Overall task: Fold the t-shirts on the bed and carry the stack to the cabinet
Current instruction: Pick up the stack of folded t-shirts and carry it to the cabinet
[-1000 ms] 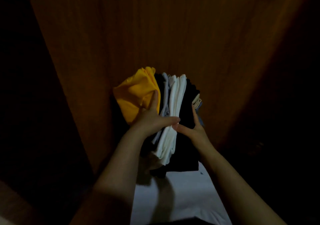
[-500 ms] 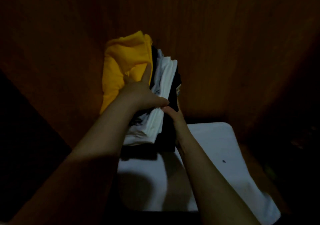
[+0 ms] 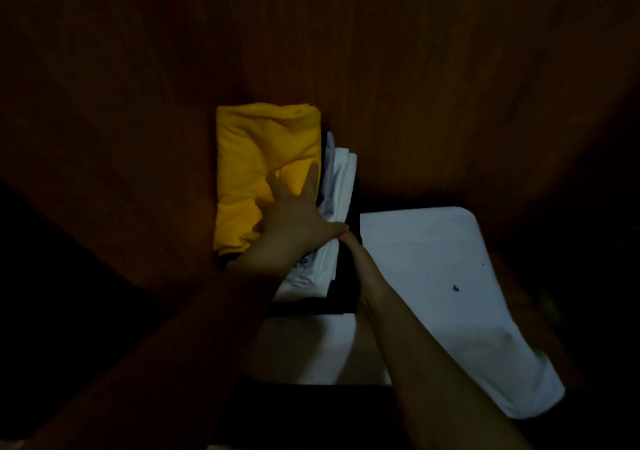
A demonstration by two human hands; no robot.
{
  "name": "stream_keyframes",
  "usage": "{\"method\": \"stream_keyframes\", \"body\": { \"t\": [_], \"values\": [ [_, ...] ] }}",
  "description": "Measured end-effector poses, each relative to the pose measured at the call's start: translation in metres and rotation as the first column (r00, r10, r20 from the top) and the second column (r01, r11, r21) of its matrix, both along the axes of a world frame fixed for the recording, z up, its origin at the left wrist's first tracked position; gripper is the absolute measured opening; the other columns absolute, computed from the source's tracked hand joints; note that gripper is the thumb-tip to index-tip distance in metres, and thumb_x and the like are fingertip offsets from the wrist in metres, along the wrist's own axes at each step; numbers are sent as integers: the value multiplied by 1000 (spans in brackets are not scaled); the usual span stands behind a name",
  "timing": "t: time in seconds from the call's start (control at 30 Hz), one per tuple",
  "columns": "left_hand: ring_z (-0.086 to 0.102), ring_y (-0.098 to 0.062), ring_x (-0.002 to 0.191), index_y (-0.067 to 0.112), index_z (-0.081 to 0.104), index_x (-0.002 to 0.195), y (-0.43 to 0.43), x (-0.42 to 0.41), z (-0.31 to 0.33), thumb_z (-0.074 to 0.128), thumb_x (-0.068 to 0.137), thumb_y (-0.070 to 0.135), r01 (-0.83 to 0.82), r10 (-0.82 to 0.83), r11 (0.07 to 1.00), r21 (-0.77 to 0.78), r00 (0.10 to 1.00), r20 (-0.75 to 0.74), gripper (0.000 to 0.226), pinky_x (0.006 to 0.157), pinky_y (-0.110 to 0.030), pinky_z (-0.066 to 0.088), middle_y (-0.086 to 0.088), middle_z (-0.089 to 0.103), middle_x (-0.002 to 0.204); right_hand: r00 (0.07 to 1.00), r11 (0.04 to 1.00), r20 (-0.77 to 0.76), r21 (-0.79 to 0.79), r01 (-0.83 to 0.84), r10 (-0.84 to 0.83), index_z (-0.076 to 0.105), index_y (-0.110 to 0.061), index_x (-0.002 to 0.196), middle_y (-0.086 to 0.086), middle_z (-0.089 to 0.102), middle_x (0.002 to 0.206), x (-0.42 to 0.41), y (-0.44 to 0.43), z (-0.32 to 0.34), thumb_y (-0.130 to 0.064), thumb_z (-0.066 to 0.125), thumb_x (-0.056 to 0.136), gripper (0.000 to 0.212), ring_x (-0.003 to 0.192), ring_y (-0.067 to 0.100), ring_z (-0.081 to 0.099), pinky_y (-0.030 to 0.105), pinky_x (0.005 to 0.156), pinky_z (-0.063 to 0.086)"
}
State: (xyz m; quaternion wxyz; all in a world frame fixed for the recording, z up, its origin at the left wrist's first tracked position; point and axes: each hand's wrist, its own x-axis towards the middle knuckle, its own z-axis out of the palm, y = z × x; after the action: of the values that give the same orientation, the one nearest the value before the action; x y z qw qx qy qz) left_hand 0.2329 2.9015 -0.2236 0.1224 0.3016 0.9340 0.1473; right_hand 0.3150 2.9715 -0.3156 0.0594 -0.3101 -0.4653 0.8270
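Note:
The stack of folded t-shirts [image 3: 332,269] stands on edge against the brown wooden cabinet panel [image 3: 415,69]. A yellow shirt [image 3: 256,159] forms its left face, then white shirts [image 3: 341,179], then a black shirt [image 3: 343,297] on the right. My left hand [image 3: 294,221] lies flat on the yellow shirt, fingers spread and straight, thumb stretched across the white edges. My right hand [image 3: 353,245] reaches in on the black side. Only its wrist and thumb base show; its fingers are hidden behind the stack.
A white cloth surface [image 3: 433,276] with a small dark spot lies to the right and below the stack. Wood panel fills the upper view. The far left and right sides are too dark to make out.
The stack has turned so the yellow face shows more broadly and lies closer against the wood. My right hand has slid further behind the black side, hiding its fingers. The white surface has come into fuller view.

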Motion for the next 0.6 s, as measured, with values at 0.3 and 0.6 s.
{"method": "stream_keyframes", "body": {
  "t": [0.3,0.6],
  "values": [
    [23,-39,137,36,-17,144,-7,1,10,64,78,55,16,-17,999,48,999,33,106,107,-39,28,-28,-23,149,991,982,-121,-185,36,-59,52,-15,125,3,67,93,-2,-6,12,-35,45,96,36,77,11,66,22,64,55],
    [11,-39,141,34,-19,144,-11,12,1,64,74,61,27,-29,998,59,999,32,112,111,-45,20,-23,-24,150,974,961,-159,-249,118,-161,57,-7,125,17,66,108,1,-16,3,-38,49,93,45,98,30,63,39,87,53]
  ]
}}
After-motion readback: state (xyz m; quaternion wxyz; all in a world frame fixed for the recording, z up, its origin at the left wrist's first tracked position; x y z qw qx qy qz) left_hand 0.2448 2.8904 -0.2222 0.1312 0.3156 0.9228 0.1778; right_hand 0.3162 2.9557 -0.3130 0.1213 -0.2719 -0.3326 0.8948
